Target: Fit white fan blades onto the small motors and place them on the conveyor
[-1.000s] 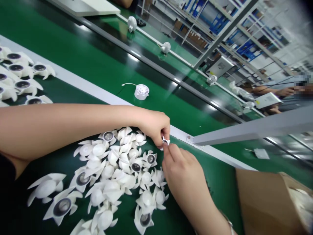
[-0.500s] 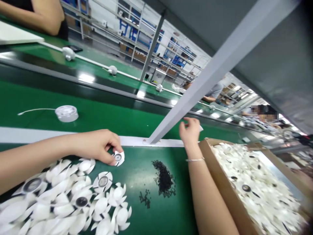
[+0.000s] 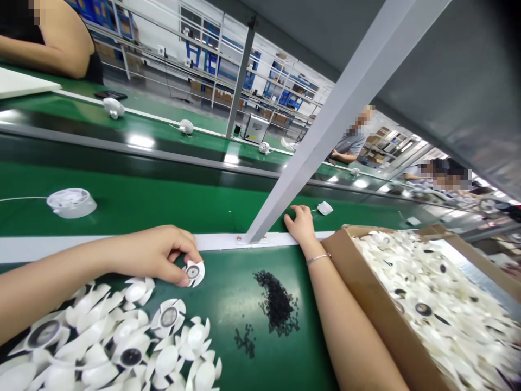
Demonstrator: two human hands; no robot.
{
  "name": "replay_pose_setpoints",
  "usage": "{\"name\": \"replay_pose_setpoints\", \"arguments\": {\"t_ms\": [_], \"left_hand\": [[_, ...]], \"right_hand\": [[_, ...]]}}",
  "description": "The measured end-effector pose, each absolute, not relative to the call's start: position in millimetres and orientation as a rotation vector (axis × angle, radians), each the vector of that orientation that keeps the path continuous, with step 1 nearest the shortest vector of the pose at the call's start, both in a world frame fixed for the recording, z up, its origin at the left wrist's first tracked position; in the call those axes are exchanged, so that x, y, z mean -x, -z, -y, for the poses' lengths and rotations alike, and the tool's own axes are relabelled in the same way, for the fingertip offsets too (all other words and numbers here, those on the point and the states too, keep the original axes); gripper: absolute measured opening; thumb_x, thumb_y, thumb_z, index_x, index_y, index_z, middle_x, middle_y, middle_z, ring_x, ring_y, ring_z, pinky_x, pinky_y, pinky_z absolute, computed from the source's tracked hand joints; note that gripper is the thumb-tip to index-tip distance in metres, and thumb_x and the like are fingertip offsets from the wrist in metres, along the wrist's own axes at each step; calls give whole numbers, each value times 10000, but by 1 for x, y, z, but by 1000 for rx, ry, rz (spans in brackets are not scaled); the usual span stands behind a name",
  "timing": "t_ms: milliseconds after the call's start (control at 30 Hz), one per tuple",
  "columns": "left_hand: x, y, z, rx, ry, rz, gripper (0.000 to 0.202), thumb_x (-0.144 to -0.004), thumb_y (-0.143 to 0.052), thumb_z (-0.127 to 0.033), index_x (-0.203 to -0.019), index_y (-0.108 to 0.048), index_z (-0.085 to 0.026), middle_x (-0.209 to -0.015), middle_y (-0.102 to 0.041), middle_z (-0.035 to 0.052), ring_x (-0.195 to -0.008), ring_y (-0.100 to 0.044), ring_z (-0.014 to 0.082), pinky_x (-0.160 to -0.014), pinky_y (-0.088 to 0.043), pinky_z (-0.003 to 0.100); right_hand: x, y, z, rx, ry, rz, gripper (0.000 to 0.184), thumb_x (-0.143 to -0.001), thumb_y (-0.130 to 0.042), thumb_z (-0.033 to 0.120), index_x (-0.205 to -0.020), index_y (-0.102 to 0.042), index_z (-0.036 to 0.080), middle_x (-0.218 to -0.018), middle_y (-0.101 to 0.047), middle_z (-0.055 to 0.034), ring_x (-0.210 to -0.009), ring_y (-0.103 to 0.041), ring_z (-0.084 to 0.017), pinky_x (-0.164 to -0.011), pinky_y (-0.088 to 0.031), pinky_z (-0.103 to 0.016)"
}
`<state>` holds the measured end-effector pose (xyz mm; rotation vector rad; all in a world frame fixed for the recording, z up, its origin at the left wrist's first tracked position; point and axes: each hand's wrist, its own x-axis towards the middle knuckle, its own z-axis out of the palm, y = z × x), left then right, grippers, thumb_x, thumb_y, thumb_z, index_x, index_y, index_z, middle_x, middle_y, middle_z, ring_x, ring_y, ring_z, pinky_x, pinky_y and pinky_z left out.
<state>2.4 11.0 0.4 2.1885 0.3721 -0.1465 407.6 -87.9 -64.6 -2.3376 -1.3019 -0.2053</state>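
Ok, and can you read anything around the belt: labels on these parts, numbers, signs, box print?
Nothing can be read for certain.
Dark disc on the white bladed plastic part by the left hand: too small to read.
Panel of the far grey machine: too small to read.
Cardboard box: no print shows.

Right hand (image 3: 300, 225) lower now, on the white edge strip (image 3: 220, 243), apparently off the small white part (image 3: 324, 208)

No text is legible anywhere; the dark round labels (image 3: 169, 317) are too small to read.
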Motion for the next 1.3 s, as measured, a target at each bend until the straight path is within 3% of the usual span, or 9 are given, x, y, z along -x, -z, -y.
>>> {"name": "replay_pose_setpoints", "arguments": {"t_ms": [267,533,633,767,867,1067,1300], "left_hand": [[-2,-4,-8,-2176,129,-399,330,-697,-786,-426,-989,-768,-273,-926,-645,6,-705,-507,115,-609,-392,203],[-1,4,-12,-2190,99,-336,336,-713,-785,-432,-1005,-763,-268,-922,-650,3,-716,-524,113,-606,-390,193],[0,3,-12,-2190,103,-338,347,-715,-786,-446,-1010,-761,-264,-926,-647,3,-723,-528,115,-613,-396,195],[1,2,-11,-2182,68,-343,394,-689,-803,-477,-1011,-763,-254,-918,-636,9,-713,-520,118,-614,-401,206],[2,4,-11,-2180,45,-339,415,-674,-815,-484,-1012,-767,-247,-918,-639,11,-712,-516,116,-610,-395,208],[4,8,-11,-2176,9,-335,441,-651,-839,-490,-1013,-772,-248,-903,-645,7,-700,-521,108,-577,-369,206],[8,9,-10,-2203,-23,-322,459,-641,-855,-484,-1031,-770,-257,-910,-684,-12,-684,-526,98,-586,-371,213]], "right_hand": [[-404,59,90,2538,204,1146,483,-865,-547,434,-1254,-636,164,-1329,-491,-171,-1246,-458,-336,-1022,-394,-451],[-411,57,88,2738,160,979,677,-866,-476,697,-1370,-588,259,-1325,-510,-204,-1237,-455,-423,-966,-386,-588],[-411,55,87,2726,168,1044,518,-927,-466,592,-1295,-648,276,-1325,-539,-165,-1236,-482,-380,-973,-411,-539],[-412,52,87,2701,174,1075,296,-973,-518,373,-1118,-695,185,-1188,-635,-113,-1102,-591,-243,-950,-473,-441],[-416,52,86,2672,171,1105,223,-959,-577,335,-1052,-672,157,-1122,-664,-74,-1029,-621,-197,-940,-492,-425],[-421,57,85,2562,221,1125,223,-871,-533,164,-976,-728,145,-1032,-701,-127,-928,-649,-233,-841,-497,-372],[-403,33,98,2217,416,966,392,-805,-394,234,-1053,-677,126,-924,-685,-162,-945,-648,-328,-777,-508,-431]]}}
